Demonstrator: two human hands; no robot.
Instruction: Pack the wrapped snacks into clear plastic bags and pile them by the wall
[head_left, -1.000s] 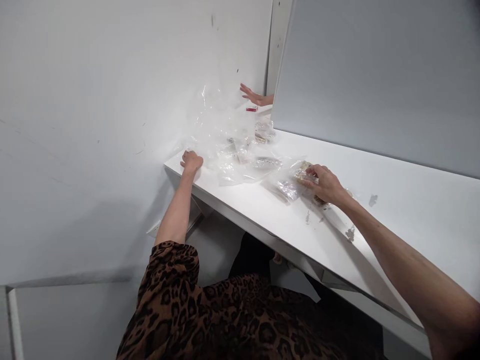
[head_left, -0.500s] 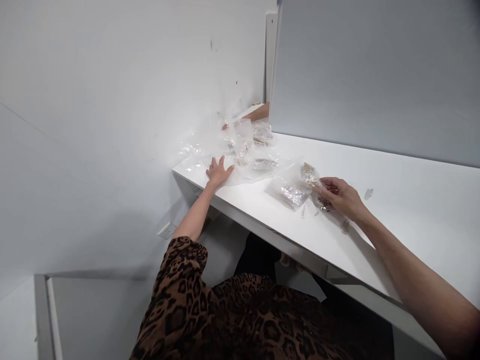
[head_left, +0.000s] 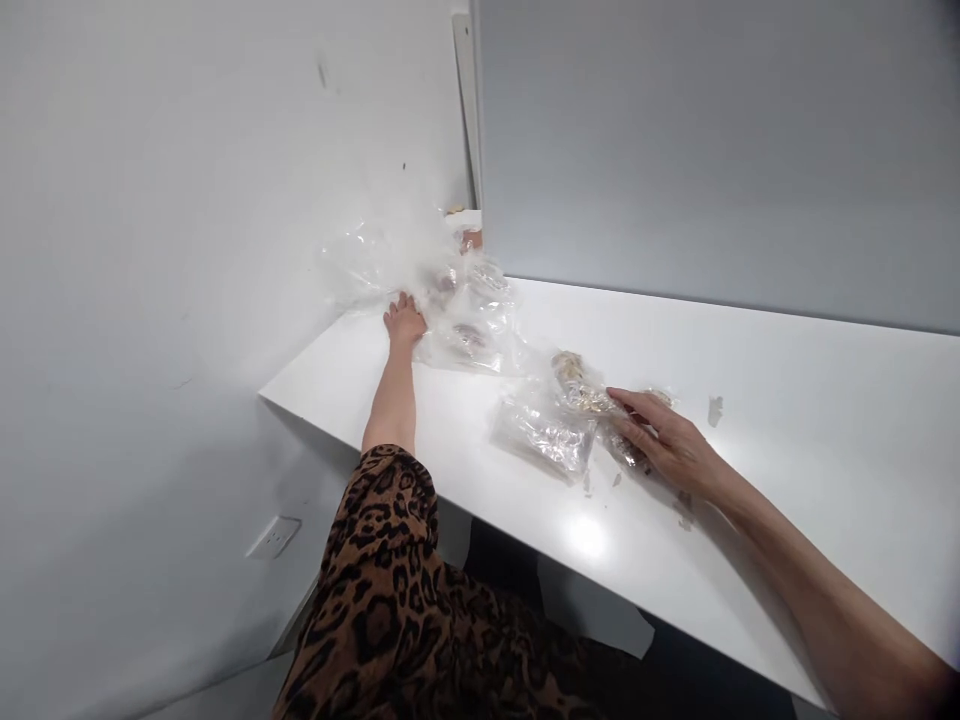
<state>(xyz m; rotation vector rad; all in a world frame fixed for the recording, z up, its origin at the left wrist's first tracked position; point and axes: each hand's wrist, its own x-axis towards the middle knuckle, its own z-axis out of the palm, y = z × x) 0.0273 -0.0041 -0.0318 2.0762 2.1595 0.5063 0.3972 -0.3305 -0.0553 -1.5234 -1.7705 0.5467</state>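
Note:
My left hand (head_left: 406, 320) reaches to the far left of the white table, fingers spread, against the near edge of a crumpled heap of clear plastic bags (head_left: 480, 310). Some of these bags have small contents that I cannot make out. On the right, the thumb and fingers of my right hand (head_left: 660, 435) close on the edge of a clear plastic bag (head_left: 574, 375) with gold-coloured small pieces in it. A flatter shiny clear packet (head_left: 544, 435) lies just left of it. Another bag with dark small pieces (head_left: 626, 450) is partly hidden under my right hand.
The white table (head_left: 750, 540) meets a white wall (head_left: 150, 250) at left and a tall grey partition (head_left: 712, 150) behind. Part of another person's arm (head_left: 471, 240) shows past the partition's edge. Small grey scraps (head_left: 715, 410) lie on the tabletop. A wall socket (head_left: 274, 537) sits below.
My left hand has pushed farther away, and the bag heap has bunched up toward the wall. The gold-filled bag has shifted slightly away from me. The view has turned to the right.

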